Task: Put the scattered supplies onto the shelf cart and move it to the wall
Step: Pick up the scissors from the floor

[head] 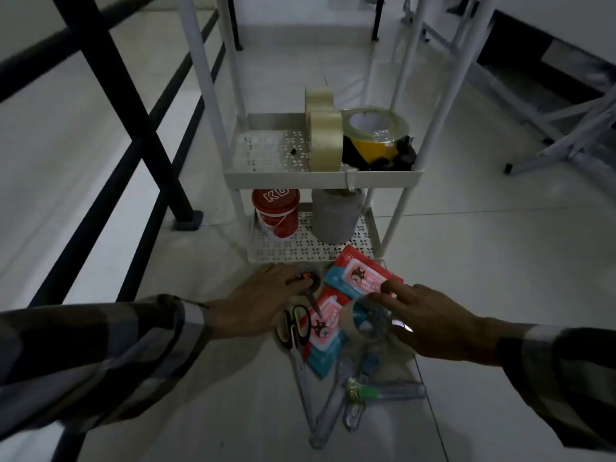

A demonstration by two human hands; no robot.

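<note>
The white shelf cart (320, 176) stands on the tiled floor in front of me. Its nearest tray (304, 391) holds two red-and-teal packets (363, 273), black-handled scissors (297, 325) and several clear tubes (388, 391). My left hand (253, 303) lies palm down at the tray's far left, its fingers closed over the orange-black handle of small scissors (311, 296). My right hand (430, 323) grips a clear tape roll (366, 323) just above the packets. The middle tray carries clear tape rolls (325, 141) and a yellow-black tape roll (375, 136).
A red bucket (276, 213) and a grey container (335, 216) sit on the lowest tray. A black metal railing (133, 128) runs along the left. White frame legs (566, 141) and dark furniture stand at the right and back. Tiled floor surrounds the cart.
</note>
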